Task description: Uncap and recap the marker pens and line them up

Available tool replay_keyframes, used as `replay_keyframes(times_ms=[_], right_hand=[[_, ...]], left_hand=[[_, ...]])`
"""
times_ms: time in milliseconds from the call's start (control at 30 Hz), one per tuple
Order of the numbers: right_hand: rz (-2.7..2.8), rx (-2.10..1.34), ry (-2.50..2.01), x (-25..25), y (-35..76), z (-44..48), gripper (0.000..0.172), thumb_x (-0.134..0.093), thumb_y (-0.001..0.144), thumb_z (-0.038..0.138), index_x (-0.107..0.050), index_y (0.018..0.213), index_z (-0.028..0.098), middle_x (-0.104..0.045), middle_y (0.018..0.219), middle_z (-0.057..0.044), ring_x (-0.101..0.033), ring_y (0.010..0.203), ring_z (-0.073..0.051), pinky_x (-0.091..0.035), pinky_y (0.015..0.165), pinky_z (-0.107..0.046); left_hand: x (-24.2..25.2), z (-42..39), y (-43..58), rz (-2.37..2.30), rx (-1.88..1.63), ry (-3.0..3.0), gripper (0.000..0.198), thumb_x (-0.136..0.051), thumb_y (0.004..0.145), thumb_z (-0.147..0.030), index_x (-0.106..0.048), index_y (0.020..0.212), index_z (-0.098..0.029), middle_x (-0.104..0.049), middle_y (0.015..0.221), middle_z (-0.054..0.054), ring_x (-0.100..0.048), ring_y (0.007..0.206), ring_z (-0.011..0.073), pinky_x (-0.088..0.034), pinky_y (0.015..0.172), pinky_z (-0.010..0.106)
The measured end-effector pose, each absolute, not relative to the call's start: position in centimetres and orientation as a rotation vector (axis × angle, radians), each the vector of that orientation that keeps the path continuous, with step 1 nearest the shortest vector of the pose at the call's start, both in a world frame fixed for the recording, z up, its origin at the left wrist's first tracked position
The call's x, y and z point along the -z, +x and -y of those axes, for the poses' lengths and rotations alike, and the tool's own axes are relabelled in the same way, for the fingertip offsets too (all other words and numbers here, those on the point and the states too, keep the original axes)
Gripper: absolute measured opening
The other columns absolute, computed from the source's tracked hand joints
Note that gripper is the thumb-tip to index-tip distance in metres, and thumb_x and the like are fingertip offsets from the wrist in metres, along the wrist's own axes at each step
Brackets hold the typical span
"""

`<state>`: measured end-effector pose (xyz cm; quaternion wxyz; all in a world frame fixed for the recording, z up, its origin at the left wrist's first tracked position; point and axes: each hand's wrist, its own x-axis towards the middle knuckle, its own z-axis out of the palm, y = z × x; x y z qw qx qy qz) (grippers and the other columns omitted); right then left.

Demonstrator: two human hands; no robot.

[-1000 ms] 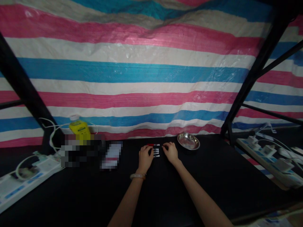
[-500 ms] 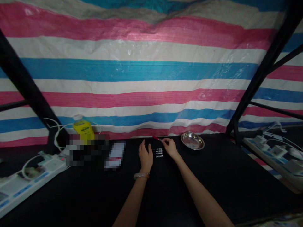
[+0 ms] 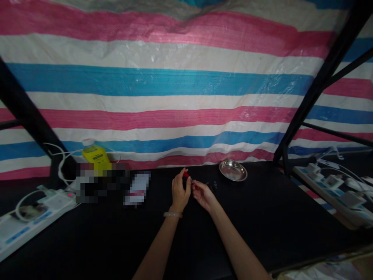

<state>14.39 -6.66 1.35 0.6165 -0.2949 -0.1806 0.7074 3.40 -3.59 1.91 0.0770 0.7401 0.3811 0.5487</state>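
My left hand (image 3: 180, 192), a pale bangle (image 3: 173, 214) at its wrist, closes its fingertips and thumb around a small red piece (image 3: 186, 175). Just to the right, my right hand (image 3: 204, 195) pinches a thin shiny end (image 3: 192, 182) that seems to join the red piece. The exact kind of this object is too small to make out. Small dark pieces with shiny ends (image 3: 214, 186) lie beside my right hand, partly covered by it. A round metal dish (image 3: 233, 170) rests farther back on the right.
On the black tabletop (image 3: 262, 210), a blurred phone-like slab (image 3: 138, 189) lies left of my hands. Behind it stand a yellow bottle (image 3: 97, 157) and pixelated dark items. White power strips (image 3: 20, 233) with cables flank both sides. A striped tarp (image 3: 163, 109) hangs behind.
My right hand has come down and left with the red object, bringing it to my left hand, which now grips its red part. The camera view has shifted slightly.
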Motion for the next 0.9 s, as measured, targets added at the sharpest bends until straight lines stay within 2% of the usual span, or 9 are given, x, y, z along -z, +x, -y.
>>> replay_keyframes(times_ms=[233,333,467,667,900], right_hand=[[0.399,-1.581,-0.666,-2.3,14.9,7.1,0.015,-0.071,0.069,0.025,-0.063,0.072,0.013,-0.056,0.053,0.004,-0.044,0.04,-0.003,-0.031,0.036,-0.013],[0.387,-1.568,-0.687,-2.1,15.0,7.0,0.016,-0.073,0.067,0.025,-0.063,0.072,0.012,-0.056,0.053,0.003,-0.045,0.04,-0.003,-0.032,0.037,-0.013],[0.432,-1.531,-0.716,-1.6,14.9,6.7,0.02,-0.076,0.064,0.027,-0.063,0.071,0.013,-0.056,0.053,0.003,-0.045,0.04,-0.003,-0.032,0.037,-0.013],[0.437,-1.473,-0.75,-1.5,14.9,6.5,0.024,-0.078,0.057,0.028,-0.066,0.072,0.014,-0.056,0.056,0.003,-0.043,0.043,-0.004,-0.03,0.037,-0.015],[0.492,-1.076,-0.798,-1.4,15.7,6.4,0.031,-0.07,0.061,0.032,-0.067,0.088,0.017,-0.043,0.056,0.007,-0.031,0.041,-0.002,-0.019,0.037,-0.017]], left_hand=[[-1.9,3.4,3.2,-1.12,-1.653,2.169,0.038,-0.033,0.091,-0.02,-0.039,0.128,-0.019,-0.051,0.121,0.011,-0.049,0.114,0.0198,-0.041,0.096,0.037],[-2.3,3.5,3.3,-1.117,-1.686,2.204,0.038,-0.041,0.088,-0.019,-0.043,0.125,-0.02,-0.047,0.122,0.011,-0.047,0.115,0.02,-0.04,0.097,0.037],[-2.5,3.5,3.3,-1.186,-1.777,2.198,0.046,-0.052,0.081,-0.018,-0.042,0.126,-0.018,-0.04,0.127,0.013,-0.043,0.119,0.0242,-0.042,0.095,0.039],[-1.7,3.1,3.2,-1.168,-1.631,2.39,0.023,-0.052,0.081,-0.015,-0.062,0.101,-0.022,-0.045,0.124,0.009,-0.048,0.112,0.025,-0.043,0.09,0.041],[-0.7,2.0,3.3,-1.291,-1.635,2.16,0.029,-0.044,0.086,-0.017,-0.058,0.112,-0.017,-0.038,0.123,0.012,-0.043,0.116,0.0239,-0.04,0.097,0.04]])
